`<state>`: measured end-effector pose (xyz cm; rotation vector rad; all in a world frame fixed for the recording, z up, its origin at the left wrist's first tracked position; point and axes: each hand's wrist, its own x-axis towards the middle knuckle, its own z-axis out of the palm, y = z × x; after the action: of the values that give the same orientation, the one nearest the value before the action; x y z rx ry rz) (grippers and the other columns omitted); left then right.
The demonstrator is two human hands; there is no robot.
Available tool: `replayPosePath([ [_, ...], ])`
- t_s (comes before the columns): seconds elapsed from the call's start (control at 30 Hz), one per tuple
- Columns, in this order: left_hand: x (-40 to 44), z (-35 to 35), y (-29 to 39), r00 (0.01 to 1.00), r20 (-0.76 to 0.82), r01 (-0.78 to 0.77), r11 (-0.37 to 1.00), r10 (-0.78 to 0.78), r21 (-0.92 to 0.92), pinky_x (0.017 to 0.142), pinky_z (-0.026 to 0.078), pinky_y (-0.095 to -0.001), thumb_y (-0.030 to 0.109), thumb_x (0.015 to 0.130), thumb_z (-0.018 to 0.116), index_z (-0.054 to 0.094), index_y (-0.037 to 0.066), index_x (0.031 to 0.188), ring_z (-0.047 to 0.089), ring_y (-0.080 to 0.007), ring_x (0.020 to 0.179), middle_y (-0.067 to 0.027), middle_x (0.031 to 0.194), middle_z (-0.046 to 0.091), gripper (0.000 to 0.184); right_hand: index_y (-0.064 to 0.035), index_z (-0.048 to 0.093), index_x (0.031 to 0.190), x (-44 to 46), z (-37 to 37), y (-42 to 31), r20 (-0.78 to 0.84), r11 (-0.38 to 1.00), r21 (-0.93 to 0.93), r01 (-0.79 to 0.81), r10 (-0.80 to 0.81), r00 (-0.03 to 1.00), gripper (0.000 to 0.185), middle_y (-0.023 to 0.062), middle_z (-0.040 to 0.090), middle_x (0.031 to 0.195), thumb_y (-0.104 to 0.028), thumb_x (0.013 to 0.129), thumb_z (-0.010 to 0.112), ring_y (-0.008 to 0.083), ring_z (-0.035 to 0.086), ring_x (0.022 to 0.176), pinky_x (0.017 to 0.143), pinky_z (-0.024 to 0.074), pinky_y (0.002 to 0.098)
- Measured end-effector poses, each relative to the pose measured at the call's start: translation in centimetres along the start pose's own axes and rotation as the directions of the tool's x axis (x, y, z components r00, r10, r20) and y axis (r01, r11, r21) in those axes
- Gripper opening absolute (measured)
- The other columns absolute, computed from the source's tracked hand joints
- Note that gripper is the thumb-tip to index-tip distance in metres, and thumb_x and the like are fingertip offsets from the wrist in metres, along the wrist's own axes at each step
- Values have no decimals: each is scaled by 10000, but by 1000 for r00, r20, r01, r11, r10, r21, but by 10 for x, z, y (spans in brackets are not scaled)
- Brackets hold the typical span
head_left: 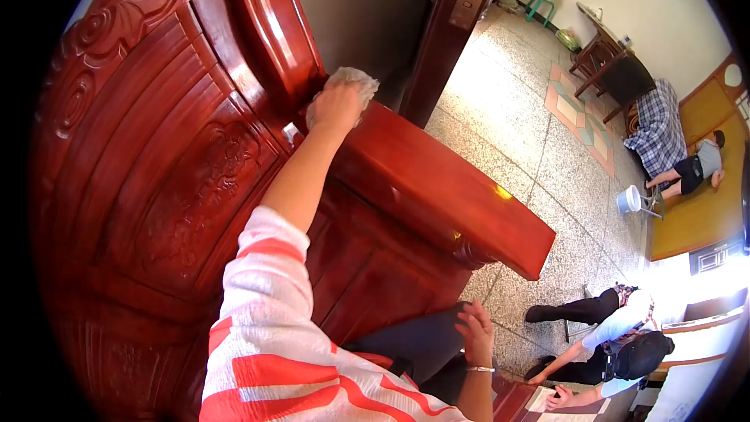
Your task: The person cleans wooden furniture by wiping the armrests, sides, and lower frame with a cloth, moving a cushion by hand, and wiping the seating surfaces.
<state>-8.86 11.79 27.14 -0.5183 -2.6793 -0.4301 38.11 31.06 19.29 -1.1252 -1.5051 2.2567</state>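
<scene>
My left hand (337,108) presses a crumpled pale cloth (353,80) onto the red-brown wooden armrest (445,176), at the end where it joins the carved backrest (195,187). Its fingers are wrapped over the cloth and partly hidden. My right hand (476,331), with a bracelet at the wrist, hangs near my dark-trousered leg (414,336), beyond the armrest's lower side. Its fingers are apart and slightly bent, and nothing shows in them. The polished wooden seat (351,266) lies between my two arms.
A wooden door edge (461,23) stands close behind the armrest. One person (625,344) bends over at lower right; another (695,168) is near a yellow panel. Around the speckled floor (508,109) are a white bucket (627,199), a chair (625,78) and a green stool (540,6).
</scene>
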Motion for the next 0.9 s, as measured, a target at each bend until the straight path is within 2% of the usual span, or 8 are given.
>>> replayPosePath([
  [0.2, -87, -53, -22, 998, -51, 28, 999, -29, -18, 740, 478, -406, 214, 681, 660, 593, 89, 929, 585, -328, 826, -143, 882, 612, 285, -44, 469, 1191, -7, -20, 22, -94, 991, 124, -42, 54, 994, 354, 106, 562, 1065, -58, 840, 513, 184, 581, 868, 640, 526, 290],
  [0.27, -121, -54, -41, 939, 268, 227, 974, -217, -8, 750, 471, -414, 199, 636, 700, 610, 72, 912, 588, -331, 831, -151, 854, 625, 317, -45, 475, 1182, -6, -26, 32, -85, 983, 179, -47, 63, 994, 346, 105, 567, 1055, -72, 841, 524, 187, 582, 867, 637, 523, 293],
  [0.33, -159, -42, -76, 930, 281, 288, 944, -236, -163, 748, 475, -393, 179, 632, 704, 623, 57, 928, 604, -312, 834, -161, 858, 632, 331, -48, 475, 1179, -6, -28, 39, -62, 982, 181, -52, 65, 996, 344, 105, 571, 1047, -86, 842, 530, 191, 584, 861, 633, 521, 297],
  [0.4, -170, -38, -90, 959, 38, 253, 788, -281, -561, 737, 482, -365, 194, 645, 702, 631, 37, 935, 620, -298, 817, -181, 857, 633, 337, -51, 476, 1175, -11, -35, 41, -81, 980, 194, -52, 69, 994, 340, 105, 575, 1037, -95, 843, 533, 194, 586, 852, 629, 519, 301],
  [0.5, -131, -72, -74, 933, -95, 234, 786, -347, -572, 704, 472, -370, 225, 687, 674, 610, -15, 933, 617, -321, 792, -201, 838, 628, 350, -56, 484, 1159, -8, -38, 36, -103, 973, 226, -50, 75, 992, 321, 111, 583, 1020, -87, 843, 529, 198, 595, 825, 623, 521, 304],
  [0.57, -96, -92, -49, 966, -88, 177, 867, -245, -467, 698, 466, -386, 270, 708, 657, 607, -4, 930, 600, -348, 784, -191, 804, 625, 356, -54, 484, 1157, -5, -39, 34, -120, 970, 242, -34, 64, 991, 318, 114, 586, 1019, -79, 843, 525, 198, 599, 821, 619, 525, 303],
  [0.67, -62, -46, -30, 997, 6, 76, 982, -76, -171, 774, 462, -381, 274, 700, 667, 607, 43, 973, 563, -305, 919, -134, 1006, 589, 362, -51, 481, 1159, -4, -35, 36, -127, 964, 263, -28, 64, 990, 316, 115, 587, 1024, -75, 846, 518, 196, 604, 818, 614, 530, 300],
  [0.9, 5, -22, -19, 1000, 17, -6, 998, 7, -65, 805, 454, -370, 176, 709, 634, 608, 61, 957, 539, -294, 941, -109, 984, 597, 274, -50, 470, 1172, 1, -21, 47, -118, 964, 248, -97, 129, 985, 322, 114, 586, 1034, -75, 853, 505, 186, 607, 820, 615, 523, 283],
])
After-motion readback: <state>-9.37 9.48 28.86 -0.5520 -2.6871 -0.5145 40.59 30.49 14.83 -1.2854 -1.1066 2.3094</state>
